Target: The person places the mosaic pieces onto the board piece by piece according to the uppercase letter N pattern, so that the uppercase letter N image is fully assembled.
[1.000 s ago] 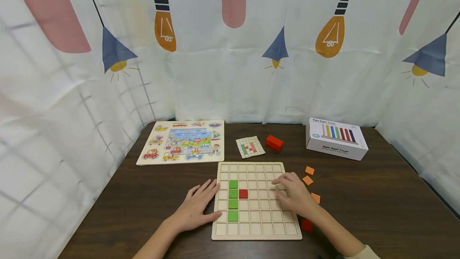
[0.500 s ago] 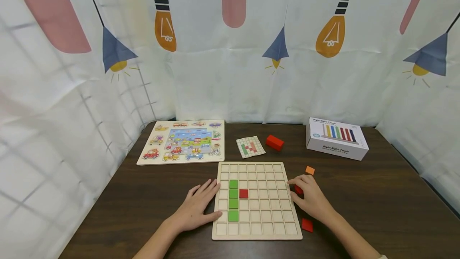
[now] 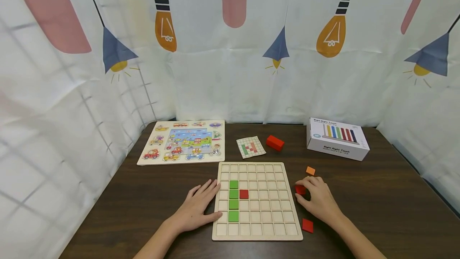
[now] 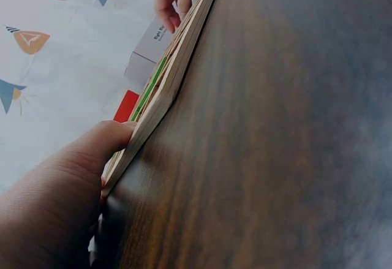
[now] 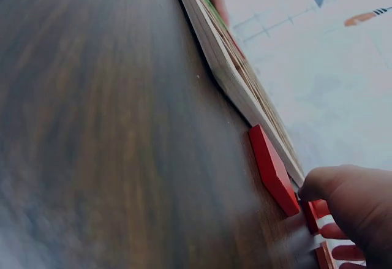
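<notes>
In the head view, a wooden grid board (image 3: 266,207) lies on the table with several green tiles (image 3: 233,204) in one column and a red tile (image 3: 244,194) beside them. My left hand (image 3: 195,207) rests at the board's left edge, fingers straight and thumb on the rim. Right of the board, my right hand (image 3: 318,199) pinches another red tile (image 3: 300,189) at table level between thumb and fingers. In the right wrist view, that tile is partly hidden behind the thumb (image 5: 343,189). A loose red tile (image 5: 272,171) lies nearer, close to the board's edge.
An orange tile (image 3: 310,171) lies beyond my right hand. Behind the board are a pattern card (image 3: 250,147), a red block (image 3: 274,142) and a white box (image 3: 336,147). A picture puzzle board (image 3: 181,143) lies at the back left, before a hanging curtain (image 3: 201,87).
My right hand has moved right, off the grid board to the table beside it, where a red tile now shows between its fingers. The left hand and the board's tiles stay put.
</notes>
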`<state>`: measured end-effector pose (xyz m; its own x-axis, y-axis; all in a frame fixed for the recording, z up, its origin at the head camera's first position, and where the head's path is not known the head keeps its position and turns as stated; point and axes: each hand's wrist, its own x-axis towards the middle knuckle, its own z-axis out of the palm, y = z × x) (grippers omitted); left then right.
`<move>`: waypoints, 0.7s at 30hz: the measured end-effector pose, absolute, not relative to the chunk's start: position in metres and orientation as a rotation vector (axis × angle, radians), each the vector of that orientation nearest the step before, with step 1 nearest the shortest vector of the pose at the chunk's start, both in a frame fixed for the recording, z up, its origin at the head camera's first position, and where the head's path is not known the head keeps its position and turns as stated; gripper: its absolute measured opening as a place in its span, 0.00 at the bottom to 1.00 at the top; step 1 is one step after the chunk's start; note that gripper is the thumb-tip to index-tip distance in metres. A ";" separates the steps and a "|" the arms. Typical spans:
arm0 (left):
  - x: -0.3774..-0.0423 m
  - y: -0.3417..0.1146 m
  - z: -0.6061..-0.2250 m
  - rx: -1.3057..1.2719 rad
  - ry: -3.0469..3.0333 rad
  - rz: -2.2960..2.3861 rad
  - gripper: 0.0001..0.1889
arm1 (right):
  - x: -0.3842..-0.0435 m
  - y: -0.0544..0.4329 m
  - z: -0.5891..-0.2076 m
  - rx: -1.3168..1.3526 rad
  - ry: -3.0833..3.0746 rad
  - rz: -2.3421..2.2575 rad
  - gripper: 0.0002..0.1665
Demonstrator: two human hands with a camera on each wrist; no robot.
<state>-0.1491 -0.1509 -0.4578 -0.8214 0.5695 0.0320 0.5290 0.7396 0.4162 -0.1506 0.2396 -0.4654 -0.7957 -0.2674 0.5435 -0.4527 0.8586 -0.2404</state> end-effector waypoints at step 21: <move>-0.149 -0.151 -0.458 0.900 2.848 0.631 0.43 | -0.150 0.239 -0.465 0.449 -2.557 0.448 0.13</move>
